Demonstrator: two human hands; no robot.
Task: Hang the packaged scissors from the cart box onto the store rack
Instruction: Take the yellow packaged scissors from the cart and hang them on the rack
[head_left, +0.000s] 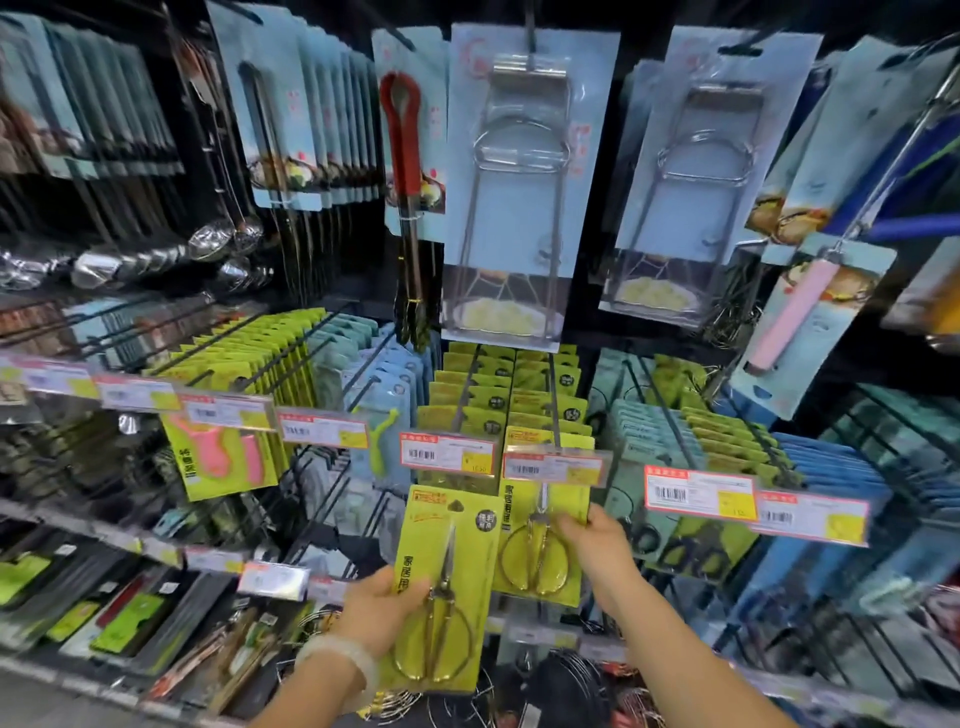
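Yellow-green card backs the packaged scissors (441, 587) that the left hand (382, 610) grips by the left edge, thumb across the front; gold-coloured handles and slim steel blades show on the card, with a black round sticker at the top right corner and a hang hole near the top. This pack is off the hook, tilted slightly, in front of the lower shelves. The right hand (597, 540) pinches the right edge of a second scissors pack (540, 545), which hangs at the front of a rack hook (555, 410) under a red-bordered price tag (553, 466). Behind it more matching yellow-green packs fill two neighbouring hooks; their count cannot be told. A pale bracelet (343, 662) circles the left wrist. Above hang two blue-carded wire dish clamps (519, 182) and red-handled tongs (402, 156).
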